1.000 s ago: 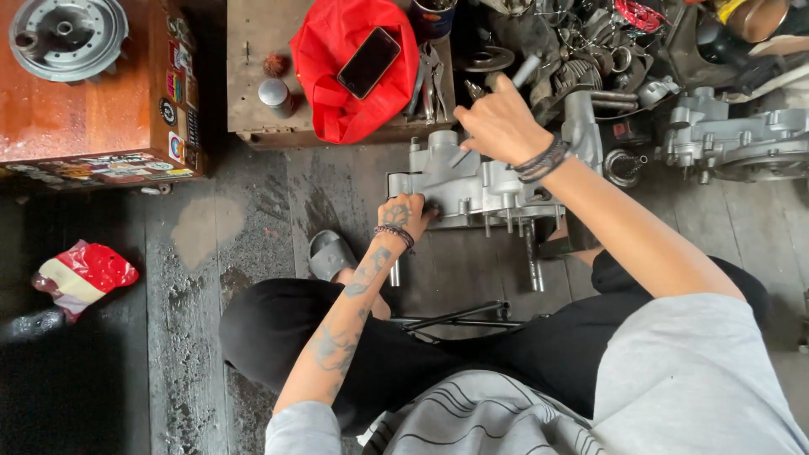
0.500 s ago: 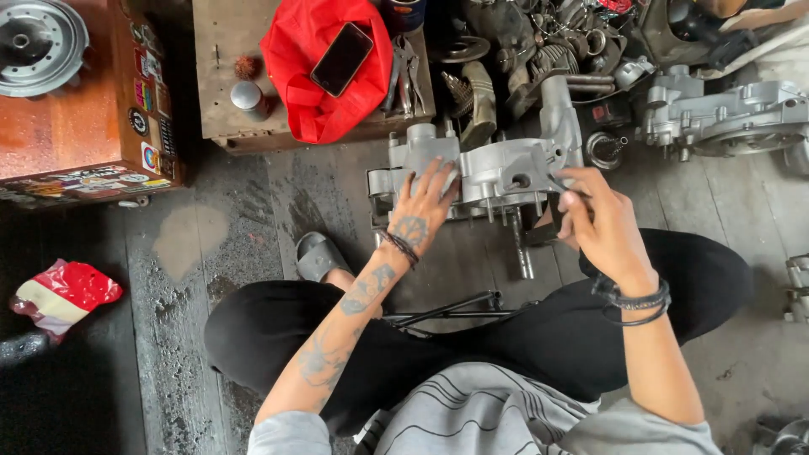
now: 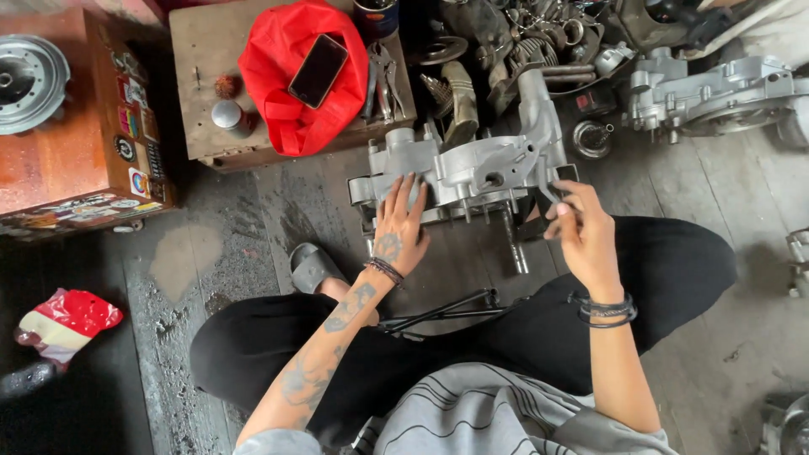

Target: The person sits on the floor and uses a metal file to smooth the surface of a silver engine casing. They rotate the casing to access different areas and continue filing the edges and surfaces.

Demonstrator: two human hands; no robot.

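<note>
dark phone screen [image 3: 317, 71] on red bag [image 3: 297, 80] | perhaps wrapper [image 3: 66, 324], red-white, floor left

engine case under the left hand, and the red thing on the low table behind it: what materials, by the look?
Engine case: likely cast aluminium, going by its dull silver-grey matte skin, ribs and bosses; the left hand lies flat on it. Red thing: probably cloth or a soft fabric bag, since it folds and slumps over the table.

My left hand [image 3: 398, 226] lay flat, palm down, fingers [image 3: 410, 190] spread and pointing away from me, the tattooed forearm stretched straight out from my body. My right hand [image 3: 584, 238] hovered off to the side, level with it, fingers curled inward in a pinch, wrist slightly bent.
</note>
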